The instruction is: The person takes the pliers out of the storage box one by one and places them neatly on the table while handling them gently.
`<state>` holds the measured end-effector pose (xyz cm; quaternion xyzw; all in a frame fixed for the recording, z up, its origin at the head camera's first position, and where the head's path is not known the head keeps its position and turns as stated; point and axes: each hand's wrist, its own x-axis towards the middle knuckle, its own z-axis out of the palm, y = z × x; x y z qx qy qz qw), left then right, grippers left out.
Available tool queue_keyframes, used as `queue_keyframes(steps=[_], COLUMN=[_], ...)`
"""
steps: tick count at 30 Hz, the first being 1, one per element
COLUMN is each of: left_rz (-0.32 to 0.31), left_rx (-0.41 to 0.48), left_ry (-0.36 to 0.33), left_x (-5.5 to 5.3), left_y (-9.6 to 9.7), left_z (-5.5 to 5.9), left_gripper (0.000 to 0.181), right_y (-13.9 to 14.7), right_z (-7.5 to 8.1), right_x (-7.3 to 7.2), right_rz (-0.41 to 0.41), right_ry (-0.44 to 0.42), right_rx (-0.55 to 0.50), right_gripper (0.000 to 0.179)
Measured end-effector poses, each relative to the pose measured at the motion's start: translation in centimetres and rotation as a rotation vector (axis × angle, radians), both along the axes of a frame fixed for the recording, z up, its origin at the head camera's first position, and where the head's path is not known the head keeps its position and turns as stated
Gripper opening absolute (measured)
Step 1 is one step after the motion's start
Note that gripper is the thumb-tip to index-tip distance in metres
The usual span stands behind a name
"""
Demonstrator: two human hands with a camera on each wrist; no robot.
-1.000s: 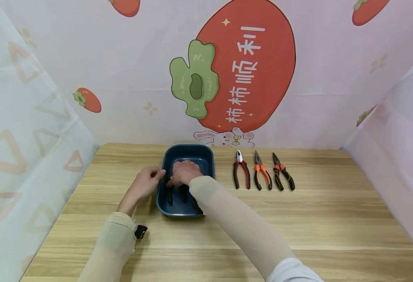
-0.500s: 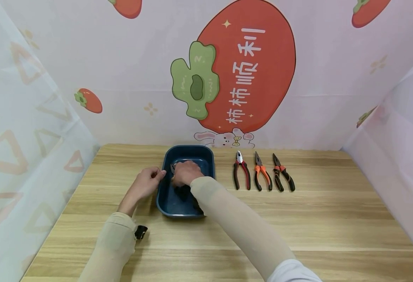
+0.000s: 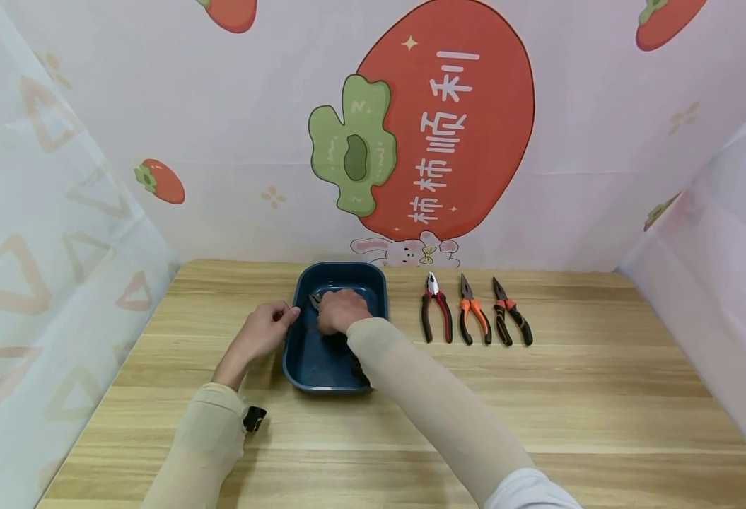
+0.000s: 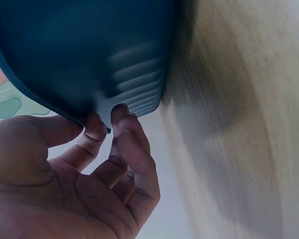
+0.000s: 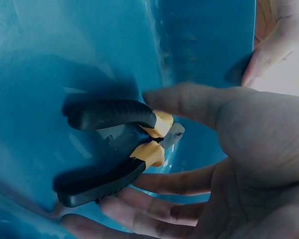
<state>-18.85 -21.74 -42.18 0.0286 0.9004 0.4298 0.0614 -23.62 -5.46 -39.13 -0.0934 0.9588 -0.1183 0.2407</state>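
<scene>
Inside the dark blue tray [image 3: 329, 389] lies a pair of pliers [image 5: 112, 115] with black handles and yellow collars, its handles spread. My right hand [image 3: 343, 311] holds it from above: in the right wrist view the thumb is against one handle and the fingers lie along the other. In the head view that hand covers all but the metal tip. My left hand [image 3: 264, 329] pinches the tray's left rim between thumb and forefinger, its other fingers bent outside the wall, as the left wrist view shows.
Right of the tray, combination pliers [image 3: 435, 307] with red and black handles, orange long-nose pliers [image 3: 474, 309] and black-and-red long-nose pliers [image 3: 510, 311] lie in a row on the wooden table [image 3: 576, 396]. A printed cloth [image 3: 245, 106] hangs behind.
My right hand has shifted slightly right in the tray. The pliers' left handle has swung right, under the hand, and the metal tip has come into view. The left hand stays at the rim.
</scene>
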Motion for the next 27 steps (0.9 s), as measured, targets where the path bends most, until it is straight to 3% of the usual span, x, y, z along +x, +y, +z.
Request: queue_keyframes(steps=[17, 27], left_rz=[0.0, 0.005], left_rx=[-0.007, -0.011], left_ry=[0.008, 0.019], left_x=[-0.01, 0.14], left_y=[0.19, 0.11], left_z=[0.13, 0.24], left_gripper=[0.033, 0.035], right_y=[0.42, 0.87], right_z=[0.23, 0.52], right_x=[0.02, -0.1], right_rz=[0.023, 0.043], right_ry=[-0.03, -0.013], right_rx=[-0.001, 0.04], right_gripper=[0.025, 0.01])
